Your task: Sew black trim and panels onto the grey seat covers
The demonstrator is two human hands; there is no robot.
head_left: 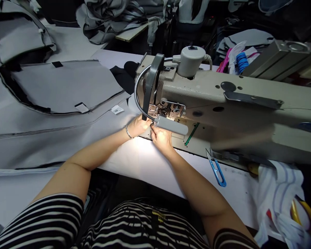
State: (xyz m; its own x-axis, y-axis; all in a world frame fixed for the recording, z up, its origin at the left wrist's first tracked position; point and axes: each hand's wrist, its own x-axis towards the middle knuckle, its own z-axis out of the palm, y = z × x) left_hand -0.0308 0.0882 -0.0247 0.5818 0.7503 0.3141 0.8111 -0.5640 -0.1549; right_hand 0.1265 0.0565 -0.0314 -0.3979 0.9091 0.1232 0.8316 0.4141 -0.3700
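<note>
Both hands are close together at the needle end of a cream sewing machine (197, 93). My left hand (140, 126), with a bracelet at the wrist, has its fingers pinched beside the presser area. What those fingers hold is too small to make out. My right hand (162, 138) is curled just under the grey lamp head (172, 125), its fingertips nearly meeting the left ones; anything between them is hidden. Left of my left hand spreads a large grey fabric piece (67, 86) with black edging and a white label (117, 109).
Blue thread snips (216, 169) lie on the white table (238, 186) right of my right forearm. A green stick (192, 134) rests on the machine bed. Striped cloth (280, 193) bunches at the right. Piled grey fabric (119, 17) and a person (193, 12) are behind.
</note>
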